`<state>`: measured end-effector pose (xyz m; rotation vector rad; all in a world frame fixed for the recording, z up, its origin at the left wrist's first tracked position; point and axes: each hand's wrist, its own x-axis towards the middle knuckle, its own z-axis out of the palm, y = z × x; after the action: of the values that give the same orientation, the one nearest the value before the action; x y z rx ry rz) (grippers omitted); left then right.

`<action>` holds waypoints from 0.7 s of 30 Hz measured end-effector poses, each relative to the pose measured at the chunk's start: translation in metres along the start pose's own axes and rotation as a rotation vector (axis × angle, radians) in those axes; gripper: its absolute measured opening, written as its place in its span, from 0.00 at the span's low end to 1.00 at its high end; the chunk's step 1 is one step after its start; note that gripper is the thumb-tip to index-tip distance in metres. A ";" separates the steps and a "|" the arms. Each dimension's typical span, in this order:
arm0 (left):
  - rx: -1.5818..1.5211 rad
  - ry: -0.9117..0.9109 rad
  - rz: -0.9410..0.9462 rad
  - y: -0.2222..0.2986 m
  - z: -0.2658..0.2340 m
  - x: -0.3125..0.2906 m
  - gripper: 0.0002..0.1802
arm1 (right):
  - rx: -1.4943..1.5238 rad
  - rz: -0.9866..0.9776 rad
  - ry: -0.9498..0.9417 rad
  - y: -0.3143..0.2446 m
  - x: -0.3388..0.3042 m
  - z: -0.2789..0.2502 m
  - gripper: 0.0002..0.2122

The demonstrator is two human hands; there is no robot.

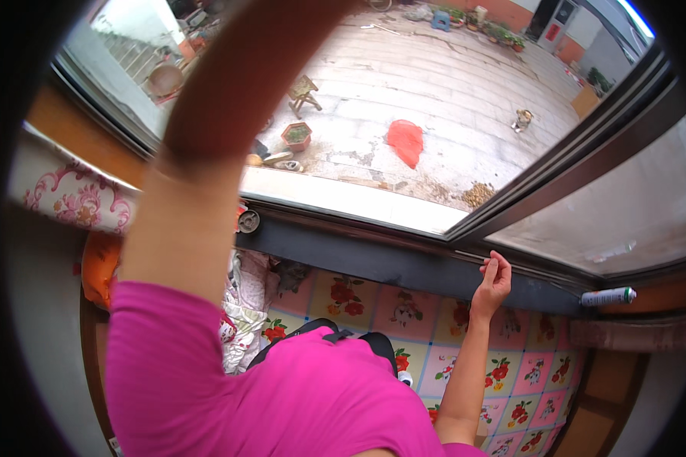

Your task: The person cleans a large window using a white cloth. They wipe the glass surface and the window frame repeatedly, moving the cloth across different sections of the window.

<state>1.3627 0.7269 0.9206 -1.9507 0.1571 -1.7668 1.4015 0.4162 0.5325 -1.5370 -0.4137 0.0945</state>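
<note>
My left arm is raised across the left part of the window, and its hand is beyond the upper edge of the view. Close to the lower rail of the window frame, above the dark sill, is my right hand. Its fingers are curled together at the tips, and I cannot make out anything between them. The large window pane in front of me looks out onto a paved yard. To the right of my hand, a white and green spray can lies on its side at the sill's end.
A small round metal object sits on the sill at left. Below are a flowered, checked bed cover, crumpled cloth and an orange bag. Outside lie a red plastic sheet, a potted plant and a stool.
</note>
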 end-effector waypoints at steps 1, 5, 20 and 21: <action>-0.037 -0.044 -0.006 0.020 -0.003 -0.031 0.13 | -0.005 0.005 -0.012 0.003 -0.001 0.002 0.09; -0.244 -0.345 -0.075 0.125 -0.018 -0.222 0.14 | -0.056 0.025 -0.044 0.012 -0.015 0.002 0.09; -1.916 -0.653 -1.963 0.179 -0.166 -0.314 0.39 | 0.165 -0.070 -0.414 -0.027 -0.095 0.124 0.38; -2.326 -0.720 -1.817 0.168 -0.171 -0.285 0.45 | 0.270 -0.021 -0.385 -0.036 -0.092 0.132 0.40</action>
<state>1.1962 0.6485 0.5972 0.8586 -0.0252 -0.0641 1.2673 0.5107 0.5467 -1.2461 -0.6921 0.4178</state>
